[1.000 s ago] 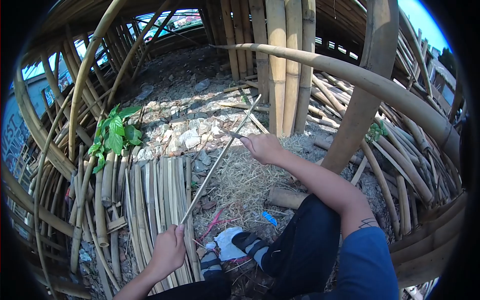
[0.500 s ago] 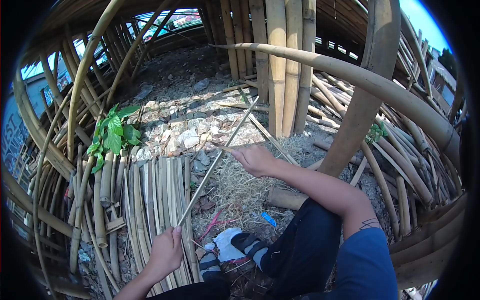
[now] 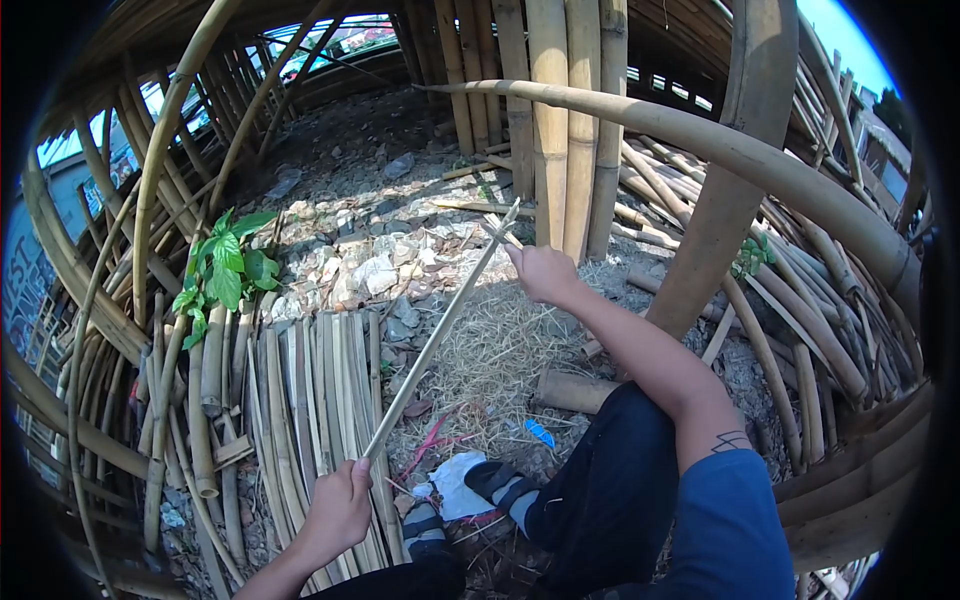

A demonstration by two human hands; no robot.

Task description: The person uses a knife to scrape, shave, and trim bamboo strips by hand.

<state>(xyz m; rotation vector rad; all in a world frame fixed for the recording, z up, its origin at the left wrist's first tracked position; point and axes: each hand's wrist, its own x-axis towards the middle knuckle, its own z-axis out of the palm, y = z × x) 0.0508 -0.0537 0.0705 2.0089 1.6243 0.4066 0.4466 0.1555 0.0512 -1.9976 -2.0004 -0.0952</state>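
Note:
My left hand (image 3: 338,508) is closed around the lower end of a thin bamboo strip (image 3: 432,342), which slants up and to the right. Near the strip's far end, my right hand (image 3: 543,274) is closed on a small knife (image 3: 507,234), whose blade meets the strip close to its tip. The fingers hide most of the knife's handle. Beside my left hand, split bamboo strips (image 3: 318,390) lie side by side on the ground.
Dry shavings (image 3: 490,350) cover the ground ahead of my feet. A bamboo pole (image 3: 680,130) arches across the upper right, near a thick slanted post (image 3: 722,210). A leafy plant (image 3: 228,262) grows at left. A short bamboo piece (image 3: 575,392) lies by my knee.
My right hand has moved up and to the right along the strip with the knife, from around its middle to near the far tip. My left hand has barely shifted.

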